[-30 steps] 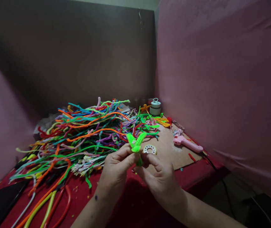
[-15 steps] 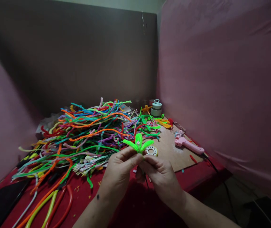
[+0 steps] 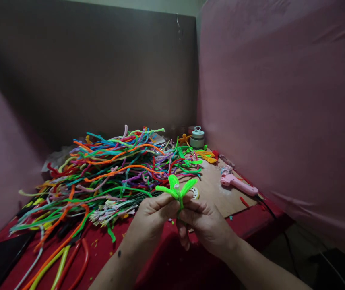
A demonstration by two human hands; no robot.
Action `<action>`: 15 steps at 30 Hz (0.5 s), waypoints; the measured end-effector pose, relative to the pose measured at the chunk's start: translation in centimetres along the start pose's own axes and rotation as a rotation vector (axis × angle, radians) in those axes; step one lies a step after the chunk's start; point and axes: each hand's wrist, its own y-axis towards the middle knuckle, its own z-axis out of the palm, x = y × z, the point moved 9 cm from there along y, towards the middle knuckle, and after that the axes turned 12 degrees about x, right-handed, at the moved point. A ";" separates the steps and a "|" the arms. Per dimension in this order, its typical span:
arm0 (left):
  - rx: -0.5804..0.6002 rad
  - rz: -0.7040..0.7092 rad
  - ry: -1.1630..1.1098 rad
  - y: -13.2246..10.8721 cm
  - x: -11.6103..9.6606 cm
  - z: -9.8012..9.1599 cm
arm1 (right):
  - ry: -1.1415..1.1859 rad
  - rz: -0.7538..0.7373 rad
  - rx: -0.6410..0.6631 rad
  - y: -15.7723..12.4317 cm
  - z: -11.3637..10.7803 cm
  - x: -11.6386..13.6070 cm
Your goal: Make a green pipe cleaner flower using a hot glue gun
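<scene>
A bright green pipe-cleaner leaf shape [image 3: 176, 188] with three loops stands up between my two hands. My left hand [image 3: 151, 219] pinches its stem from the left, fingers closed. On the right, my right hand [image 3: 206, 226] grips the same stem, fingers curled round it. Both hands hover over the red cloth [image 3: 163, 257] at the table's front. A big heap of many-coloured pipe cleaners [image 3: 108, 169] lies just behind and to the left of them.
A pink glue gun [image 3: 238, 183] lies on a brown board [image 3: 217, 189] at the right, its cord running off the edge. A white tape roll [image 3: 195, 193] sits behind the leaf. A small grey jar [image 3: 197, 137] stands at the back. Pink cloth walls close both sides.
The green leaf shape has been turned and its loops spread apart. Both hands have dropped slightly, and the right hand's fingers have curled lower round the stem.
</scene>
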 end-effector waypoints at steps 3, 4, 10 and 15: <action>-0.001 0.018 -0.006 0.0 -0.1 -0.1 | 0.025 0.047 0.013 0.2 0.0 -0.3; 0.003 0.026 -0.013 0.1 -0.1 -0.2 | 0.025 0.062 0.016 0.3 0.0 -0.4; -0.045 0.001 -0.105 0.1 0.1 -1.0 | -0.159 0.156 0.123 0.9 1.2 0.0; -0.375 0.176 -0.152 -0.8 -1.6 -4.5 | -0.938 0.329 0.211 1.9 -1.9 3.8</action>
